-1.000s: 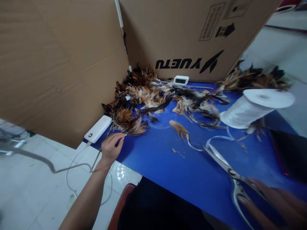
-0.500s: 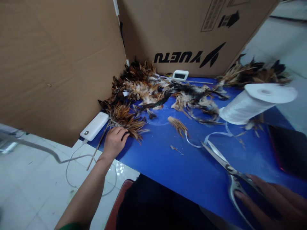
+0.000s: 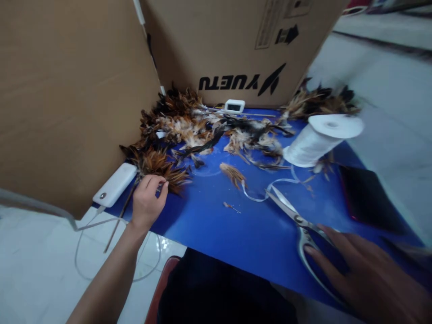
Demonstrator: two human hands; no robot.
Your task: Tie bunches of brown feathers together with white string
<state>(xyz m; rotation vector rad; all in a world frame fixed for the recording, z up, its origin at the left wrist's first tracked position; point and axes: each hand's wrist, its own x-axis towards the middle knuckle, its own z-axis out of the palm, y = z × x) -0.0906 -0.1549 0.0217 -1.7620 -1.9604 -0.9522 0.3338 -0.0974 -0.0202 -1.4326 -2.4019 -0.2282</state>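
Note:
At the table's left edge, my left hand is closed in a pinch, thumb tip against the fingers. Whatever sits between them, if anything, I cannot make out. Right behind it a brown feather bundle on a thin stick lies on the blue table. My right hand, slightly blurred, grips the handles of metal scissors. Their blades point away to the left, near a white ribbon. The ribbon runs from the white spool towards a small feather tuft.
Loose feathers are heaped along the cardboard at the back. A white power bank with a cable lies at the left edge. A small white display stands behind, and a dark phone lies at the right.
The view has turned right, so things sit further left. My left hand has drawn back slightly from the feather bundle, its thumb now showing against the fingers. The scissors stay in my right hand.

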